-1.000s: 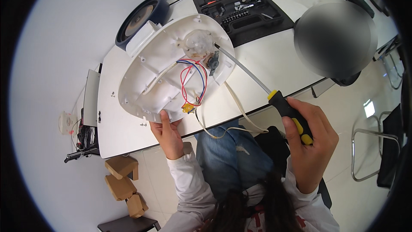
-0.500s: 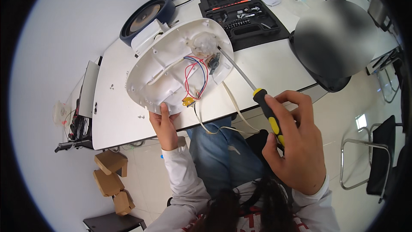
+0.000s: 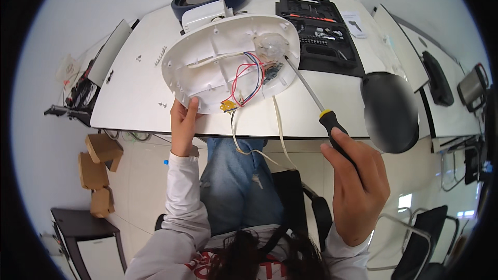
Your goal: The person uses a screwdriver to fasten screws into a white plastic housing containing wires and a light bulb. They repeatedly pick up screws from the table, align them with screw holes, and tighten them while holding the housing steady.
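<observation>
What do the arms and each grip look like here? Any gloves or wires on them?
These are a person's arms: the left sleeve and right sleeve are long, loose and whitish. The left grip and right grip are simply bare hands, without gloves; I make out no wires or markings on them.

Big red letters mark the shirt (image 3: pixel 199 265), nearer the body than the left hand (image 3: pixel 184 127), partly hidden by hair (image 3: pixel 246 251). Far beyond the right hand (image 3: pixel 360 181), a white leaflet (image 3: pixel 355 25) carries small print, too tiny to read.
</observation>
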{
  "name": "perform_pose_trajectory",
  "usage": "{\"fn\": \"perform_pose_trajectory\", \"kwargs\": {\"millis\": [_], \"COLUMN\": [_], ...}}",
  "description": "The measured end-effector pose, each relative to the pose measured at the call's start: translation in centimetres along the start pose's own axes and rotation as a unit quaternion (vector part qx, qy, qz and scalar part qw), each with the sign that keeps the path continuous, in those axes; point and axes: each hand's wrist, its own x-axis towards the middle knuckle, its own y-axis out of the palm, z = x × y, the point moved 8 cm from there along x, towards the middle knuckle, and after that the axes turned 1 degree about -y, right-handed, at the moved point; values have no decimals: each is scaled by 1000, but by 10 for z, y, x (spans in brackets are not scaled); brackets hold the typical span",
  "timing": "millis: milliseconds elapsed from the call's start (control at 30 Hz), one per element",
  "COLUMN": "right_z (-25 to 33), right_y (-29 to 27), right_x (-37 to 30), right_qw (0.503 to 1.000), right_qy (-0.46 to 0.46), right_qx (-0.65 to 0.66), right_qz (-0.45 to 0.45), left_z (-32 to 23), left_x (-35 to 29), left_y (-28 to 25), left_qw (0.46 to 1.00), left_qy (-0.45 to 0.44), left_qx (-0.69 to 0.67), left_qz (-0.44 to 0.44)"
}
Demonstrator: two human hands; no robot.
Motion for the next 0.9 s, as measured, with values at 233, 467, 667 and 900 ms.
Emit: {"fn": "perform_pose_trajectory", "kwargs": {"millis": [233,467,667,900], "right_z": [-7,-20,-5,-14], "right_y": [15,9,11,-11], "right_x": [-7,-10,-21,-16], "right_qw": [999,985,990,969], "right_qy": [34,111,122,-22], "right_qx": [39,125,52,164], "right_qz": [7,33,44,-185], "left_z": [-15,-10,-6,-4], "left_x": [-15,-15,-17,-16], "left_y": [-3,-1,-6,-9], "left_qw": [997,997,994,993], "left_qy": [30,37,38,12], "left_qx": [65,70,88,88], "left_qz": [-13,-22,-57,-76]}}
